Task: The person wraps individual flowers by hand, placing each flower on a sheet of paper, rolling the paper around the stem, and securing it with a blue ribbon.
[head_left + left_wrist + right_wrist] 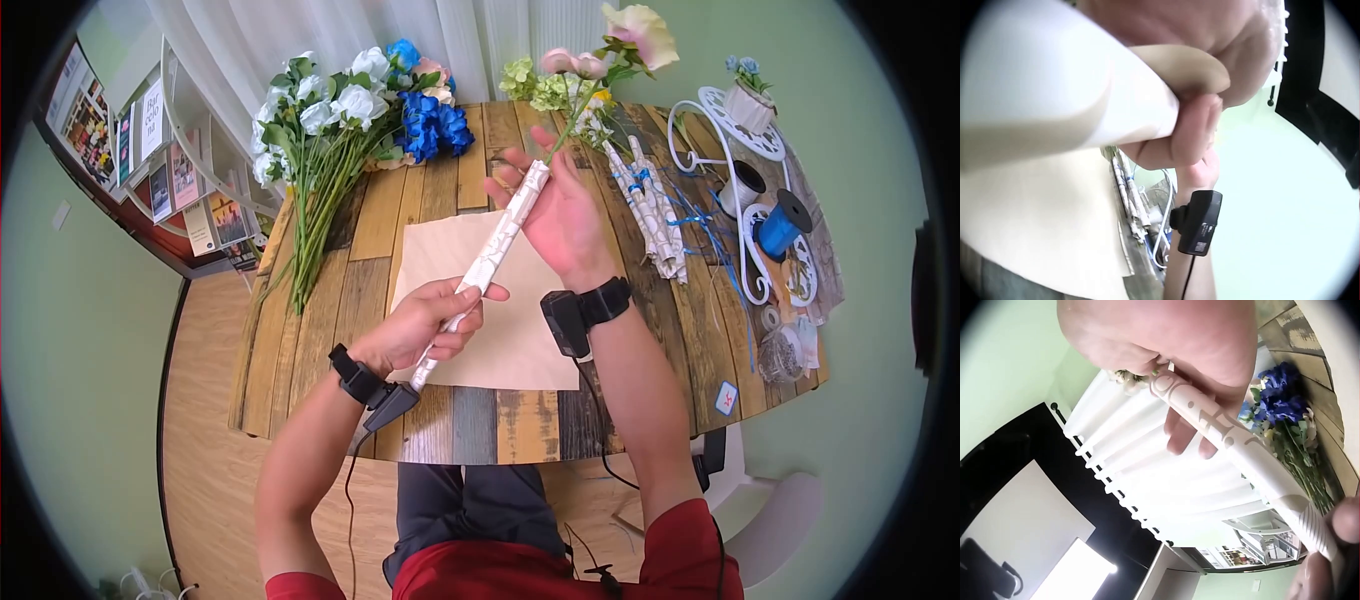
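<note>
A slim roll of white patterned paper (497,245) is wrapped round a green stem, and a pale pink-and-cream flower (642,38) stands out of its upper end. My left hand (428,320) grips the roll low down, thumb on top and fingers curled beneath. In the left wrist view the roll's white paper (1054,81) fills the near left. My right hand (568,215) is turned palm up behind the upper end, fingers loosely spread. The roll's top (1188,403) lies across that palm in the right wrist view. Under both hands is a beige paper sheet (520,330).
White flowers (355,105) with long stems and blue flowers (432,125) lie at the back left. Several wrapped rolls (650,215) tied with blue ribbon lie right, near a blue ribbon spool (780,232), a white metal stand (745,150) and clear tape (780,352).
</note>
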A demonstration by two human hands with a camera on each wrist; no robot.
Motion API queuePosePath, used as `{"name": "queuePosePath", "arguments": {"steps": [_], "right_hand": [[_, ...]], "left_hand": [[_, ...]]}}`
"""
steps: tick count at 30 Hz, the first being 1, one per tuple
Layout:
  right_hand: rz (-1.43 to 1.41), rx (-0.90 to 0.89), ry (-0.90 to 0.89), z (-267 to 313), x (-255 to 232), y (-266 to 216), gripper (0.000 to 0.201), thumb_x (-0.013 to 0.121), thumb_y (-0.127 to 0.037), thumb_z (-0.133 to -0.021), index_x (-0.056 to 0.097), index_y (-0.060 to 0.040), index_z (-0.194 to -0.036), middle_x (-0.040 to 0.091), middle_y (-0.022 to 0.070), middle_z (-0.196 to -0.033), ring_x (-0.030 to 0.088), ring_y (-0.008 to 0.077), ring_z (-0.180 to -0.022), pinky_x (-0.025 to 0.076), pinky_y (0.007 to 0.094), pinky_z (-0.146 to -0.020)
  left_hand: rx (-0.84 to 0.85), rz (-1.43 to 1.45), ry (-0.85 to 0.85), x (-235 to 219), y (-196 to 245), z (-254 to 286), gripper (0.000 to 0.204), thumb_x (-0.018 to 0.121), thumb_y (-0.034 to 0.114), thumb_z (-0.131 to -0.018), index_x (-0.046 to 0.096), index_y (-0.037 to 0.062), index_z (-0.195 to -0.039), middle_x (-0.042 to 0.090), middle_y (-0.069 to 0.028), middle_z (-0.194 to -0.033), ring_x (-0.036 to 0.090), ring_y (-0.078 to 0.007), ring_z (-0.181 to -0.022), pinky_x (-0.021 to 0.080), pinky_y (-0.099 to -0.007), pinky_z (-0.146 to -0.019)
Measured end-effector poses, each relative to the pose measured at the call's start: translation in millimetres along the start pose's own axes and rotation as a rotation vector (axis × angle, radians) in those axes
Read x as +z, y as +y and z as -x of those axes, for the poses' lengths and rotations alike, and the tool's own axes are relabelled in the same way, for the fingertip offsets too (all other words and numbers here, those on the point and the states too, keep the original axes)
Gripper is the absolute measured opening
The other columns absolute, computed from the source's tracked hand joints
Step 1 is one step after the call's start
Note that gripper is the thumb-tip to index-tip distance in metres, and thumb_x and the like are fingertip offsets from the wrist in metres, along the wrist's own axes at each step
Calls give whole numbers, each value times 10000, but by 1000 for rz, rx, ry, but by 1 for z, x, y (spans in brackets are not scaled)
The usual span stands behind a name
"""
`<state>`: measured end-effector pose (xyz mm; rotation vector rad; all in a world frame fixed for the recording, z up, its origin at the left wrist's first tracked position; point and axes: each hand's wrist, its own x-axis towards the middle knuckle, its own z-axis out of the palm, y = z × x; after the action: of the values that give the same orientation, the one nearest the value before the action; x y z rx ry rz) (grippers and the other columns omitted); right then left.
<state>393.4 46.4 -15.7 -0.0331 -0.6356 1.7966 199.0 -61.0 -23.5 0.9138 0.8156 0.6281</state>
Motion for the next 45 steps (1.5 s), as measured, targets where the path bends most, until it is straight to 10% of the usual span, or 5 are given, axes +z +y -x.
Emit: {"name": "queuePosePath", "arguments": {"steps": [8, 16, 28, 38, 45], "right_hand": [[-42, -82, -20, -12, -34, 2, 194, 437, -205, -1041, 529, -60, -1133, 588, 76, -973, 615, 222, -930, 511, 476, -955], [11, -109, 137, -10, -27, 5, 110, 538, -141, -994, 564, -35, -1006, 624, 123, -1042, 612, 253, -1035, 518, 498, -986], [80, -21, -13, -4, -15, 9, 274, 405, -274, -1052, 482, -47, -1187, 617, 144, -989, 614, 229, -869, 533, 419, -795], [272, -138, 364, -15, -47, -4, 262, 402, -272, -1058, 463, -42, -1166, 578, 105, -877, 544, 191, -673, 487, 361, -610], [194, -84, 348, -13, -43, 9, 203, 424, -251, -1053, 464, -95, -1176, 469, 48, -756, 470, 160, -597, 449, 339, -554]], "left_hand": [[186, -467, 284, 0, -16, -3, 334, 457, 258, -1045, 514, 46, -1298, 525, 9, -772, 450, -54, -542, 380, -214, -477], [476, -1322, 734, 14, -23, 8, 368, 448, 186, -1018, 442, 73, -1369, 635, -213, -1112, 626, -432, -866, 520, -486, -752], [56, -117, 174, 12, -1, 2, 364, 383, 280, -1069, 497, 79, -1350, 441, 57, -721, 296, -18, -498, 271, -173, -436], [383, -1495, 584, 14, -54, 33, 425, 510, 150, -990, 424, 11, -1381, 636, -179, -800, 639, -319, -653, 517, -414, -610], [263, -1187, 468, 21, -59, 38, 376, 516, 137, -981, 492, -15, -1324, 668, -167, -811, 667, -296, -666, 522, -390, -608]]}}
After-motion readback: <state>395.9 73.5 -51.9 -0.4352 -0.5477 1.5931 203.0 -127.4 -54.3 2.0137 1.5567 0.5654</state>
